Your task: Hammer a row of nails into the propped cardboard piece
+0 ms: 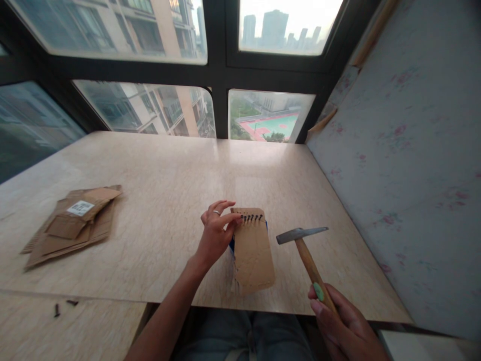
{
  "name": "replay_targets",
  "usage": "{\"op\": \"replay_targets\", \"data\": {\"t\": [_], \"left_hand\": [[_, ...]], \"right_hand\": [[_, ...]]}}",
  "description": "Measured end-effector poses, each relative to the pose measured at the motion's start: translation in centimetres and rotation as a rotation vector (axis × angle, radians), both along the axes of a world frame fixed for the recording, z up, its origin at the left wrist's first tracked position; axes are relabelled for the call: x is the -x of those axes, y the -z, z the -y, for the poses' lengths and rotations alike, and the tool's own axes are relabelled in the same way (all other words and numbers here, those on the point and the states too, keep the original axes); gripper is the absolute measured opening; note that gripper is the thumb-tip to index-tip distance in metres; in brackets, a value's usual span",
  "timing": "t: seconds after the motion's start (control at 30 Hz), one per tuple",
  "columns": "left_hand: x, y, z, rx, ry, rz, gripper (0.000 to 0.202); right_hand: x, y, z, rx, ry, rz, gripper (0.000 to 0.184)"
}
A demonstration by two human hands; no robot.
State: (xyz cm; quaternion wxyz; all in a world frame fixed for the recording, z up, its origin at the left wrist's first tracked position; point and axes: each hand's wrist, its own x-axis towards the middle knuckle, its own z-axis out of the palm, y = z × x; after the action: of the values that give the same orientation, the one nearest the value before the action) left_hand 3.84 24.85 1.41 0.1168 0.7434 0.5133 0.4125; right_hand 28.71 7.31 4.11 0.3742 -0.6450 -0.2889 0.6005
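Observation:
My left hand [217, 230], with a ring on one finger, pinches a black nail [242, 217] at the top left of a brown cardboard piece [254, 255]. Several black nails [255, 218] stand in a row along the cardboard's top edge, to the right of my fingertips. They are too small to tell whether they are threaded. Something blue [232, 244] shows from under the cardboard at both sides. In my right hand [336, 316] is a hammer [311, 260], gripped by its wooden handle. Its metal head is raised to the right of the cardboard, apart from the nails.
Flattened cardboard packaging [75, 220] with a white label lies on the stone-look counter [169, 180] at left. Two loose black nails [56, 310] rest on a lower surface, front left. Windows [270, 115] border the back, and a flowered wall [406, 150] the right.

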Motion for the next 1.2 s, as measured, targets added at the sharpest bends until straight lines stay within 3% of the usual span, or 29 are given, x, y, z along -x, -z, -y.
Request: {"op": "replay_targets", "data": {"t": [0.4, 0.53, 0.63, 0.83, 1.2], "left_hand": [[0.5, -0.1, 0.2, -0.07, 0.082, -0.095, 0.014], [0.5, -0.4, 0.4, -0.099, 0.087, -0.133, 0.016], [0.5, -0.3, 0.4, -0.133, 0.093, -0.161, 0.017], [0.6, 0.5, 0.3, -0.145, 0.148, -0.091, 0.02], [0.2, 0.1, 0.3, -0.139, 0.176, -0.031, 0.02]], "right_hand": [[0.4, -1.2, -0.9, -0.019, -0.04, 0.027, 0.049], [0.8, -3.3, -2.2, -0.062, -0.144, 0.071, 0.051], [1.1, -5.7, -3.8, -0.134, -0.26, 0.176, 0.044], [1.6, -9.3, -7.4, -0.446, -0.524, 0.486, 0.029], [2.0, -8.6, -8.2, -0.445, -0.587, 0.475, 0.026]]}}
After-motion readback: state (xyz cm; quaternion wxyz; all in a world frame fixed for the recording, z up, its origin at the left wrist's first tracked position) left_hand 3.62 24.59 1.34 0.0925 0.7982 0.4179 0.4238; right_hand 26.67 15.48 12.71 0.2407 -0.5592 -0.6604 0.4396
